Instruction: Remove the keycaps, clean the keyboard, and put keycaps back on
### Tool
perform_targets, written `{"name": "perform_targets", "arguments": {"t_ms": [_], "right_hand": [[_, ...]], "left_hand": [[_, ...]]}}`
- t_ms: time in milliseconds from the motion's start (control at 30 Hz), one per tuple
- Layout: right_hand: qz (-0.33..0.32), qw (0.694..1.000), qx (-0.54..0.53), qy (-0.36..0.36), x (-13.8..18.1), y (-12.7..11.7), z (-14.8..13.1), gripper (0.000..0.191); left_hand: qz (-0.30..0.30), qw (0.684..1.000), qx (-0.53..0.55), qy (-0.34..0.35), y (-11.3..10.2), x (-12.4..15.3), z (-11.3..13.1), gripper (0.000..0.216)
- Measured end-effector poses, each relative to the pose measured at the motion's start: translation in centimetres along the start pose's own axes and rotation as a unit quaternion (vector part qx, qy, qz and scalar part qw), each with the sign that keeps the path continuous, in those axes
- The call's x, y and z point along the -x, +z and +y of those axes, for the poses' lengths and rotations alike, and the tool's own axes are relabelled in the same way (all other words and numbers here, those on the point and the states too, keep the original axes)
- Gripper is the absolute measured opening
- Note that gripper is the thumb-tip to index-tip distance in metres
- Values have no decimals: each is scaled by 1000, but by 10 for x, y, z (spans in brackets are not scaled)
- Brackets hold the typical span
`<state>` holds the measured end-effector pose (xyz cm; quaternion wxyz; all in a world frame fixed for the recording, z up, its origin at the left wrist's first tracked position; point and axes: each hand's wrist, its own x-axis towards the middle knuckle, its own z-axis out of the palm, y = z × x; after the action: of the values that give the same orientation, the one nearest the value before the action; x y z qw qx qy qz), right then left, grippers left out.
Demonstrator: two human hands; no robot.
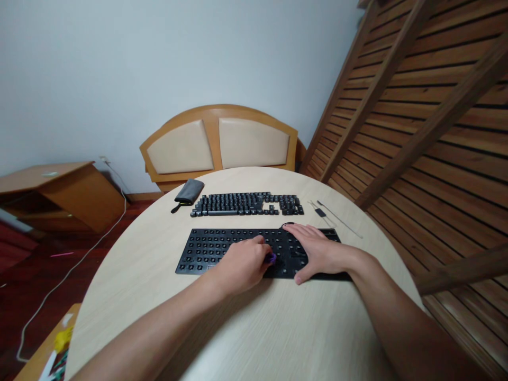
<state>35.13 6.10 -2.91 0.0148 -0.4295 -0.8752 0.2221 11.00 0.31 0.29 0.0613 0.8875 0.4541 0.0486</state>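
Note:
A black keyboard base (206,251) with its keycaps removed lies on a round light wooden table (278,328). My left hand (240,264) is curled over the base's middle, pinching a small purple tool (271,258). My right hand (317,251) lies flat on the base's right part, fingers stretched out and pressing it down. Behind the base, the removed black keycaps (246,203) are laid out in keyboard order.
A grey pouch (189,191) lies at the table's back left. Thin metal tools (333,217) lie at the back right. A wooden chair (218,143) stands behind the table. A slatted wooden panel (428,106) leans on the right. A white cable (71,270) runs across the floor.

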Motion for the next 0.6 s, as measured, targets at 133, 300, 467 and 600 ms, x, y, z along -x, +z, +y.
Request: {"name": "perform_targets", "arguments": {"t_ms": [133, 300, 467, 600], "right_hand": [[-8, 1000, 5, 8, 0, -1, -3, 138], [-11, 1000, -5, 16, 0, -4, -6, 139], [-9, 1000, -5, 11, 0, -2, -3, 140], [0, 1000, -13, -5, -1, 0, 2, 141]], "left_hand": [[6, 1000, -4, 23, 11, 3, 7, 17], [-13, 998, -53, -18, 3, 11, -7, 18], [33, 999, -13, -13, -11, 16, -20, 18], [30, 998, 18, 52, 0, 15, -10, 19]]}}
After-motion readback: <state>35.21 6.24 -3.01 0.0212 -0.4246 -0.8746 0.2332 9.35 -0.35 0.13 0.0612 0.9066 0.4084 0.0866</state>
